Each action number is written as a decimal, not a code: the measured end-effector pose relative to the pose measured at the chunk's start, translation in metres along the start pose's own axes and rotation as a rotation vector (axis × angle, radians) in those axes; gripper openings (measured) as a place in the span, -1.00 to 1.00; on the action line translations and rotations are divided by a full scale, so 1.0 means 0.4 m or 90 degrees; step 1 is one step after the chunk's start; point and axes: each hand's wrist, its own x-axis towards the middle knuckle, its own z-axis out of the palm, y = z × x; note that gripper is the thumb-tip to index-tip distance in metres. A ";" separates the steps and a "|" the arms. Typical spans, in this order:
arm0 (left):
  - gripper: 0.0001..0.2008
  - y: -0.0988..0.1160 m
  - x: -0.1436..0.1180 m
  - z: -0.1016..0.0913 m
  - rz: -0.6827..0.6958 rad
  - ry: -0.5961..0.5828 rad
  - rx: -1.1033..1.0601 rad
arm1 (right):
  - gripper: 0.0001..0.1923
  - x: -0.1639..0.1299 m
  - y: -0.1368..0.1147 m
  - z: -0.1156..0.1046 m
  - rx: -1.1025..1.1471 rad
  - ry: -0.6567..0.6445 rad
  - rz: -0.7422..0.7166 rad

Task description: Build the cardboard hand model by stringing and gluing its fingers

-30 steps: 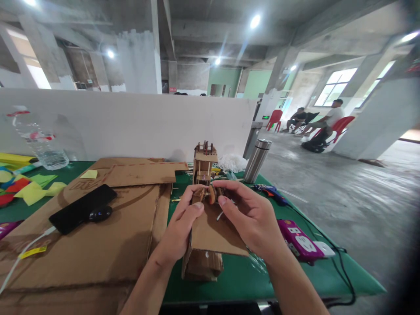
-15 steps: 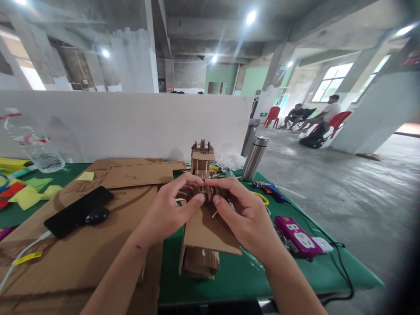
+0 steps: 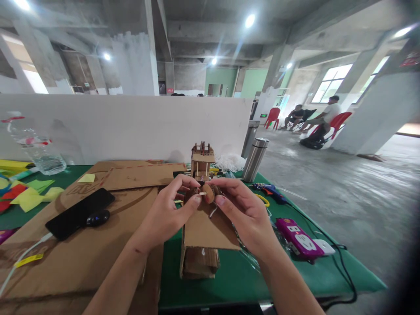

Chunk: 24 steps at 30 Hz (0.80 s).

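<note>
My left hand (image 3: 175, 201) pinches a small brown cardboard disc (image 3: 191, 194), partly hidden by the fingers. Between thumb and fingers, my right hand (image 3: 246, 205) grips more round cardboard discs (image 3: 208, 194). A short pale stick (image 3: 203, 193) spans the gap between the two sets. All this is held just above a cardboard model (image 3: 210, 229), which has a flat sloping panel and a box-like base. At its far end rises a cardboard tower (image 3: 202, 159) with upright pieces on top. A bit of white string (image 3: 213, 212) hangs over the panel near my right thumb.
To the left, a black phone (image 3: 80, 213) and a black mouse-like device (image 3: 97, 217) lie on cardboard sheets (image 3: 121, 258). A steel flask (image 3: 256, 159), a blue glue gun (image 3: 271, 192) and a purple power strip (image 3: 298, 240) are on the right. A white partition (image 3: 131, 127) stands behind.
The discs between my hands have moved apart, and the pale stick now shows between them. The right-hand discs have turned so a flat face is visible. Both hands stay in nearly the same place.
</note>
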 end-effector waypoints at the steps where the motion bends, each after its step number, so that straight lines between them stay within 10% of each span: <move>1: -0.87 0.000 -0.001 -0.001 0.001 -0.004 -0.003 | -0.80 0.002 0.001 -0.001 0.018 -0.008 0.005; 24: -0.74 0.060 0.026 -0.039 0.166 -0.038 0.350 | -0.73 0.001 0.017 -0.013 0.017 -0.034 0.042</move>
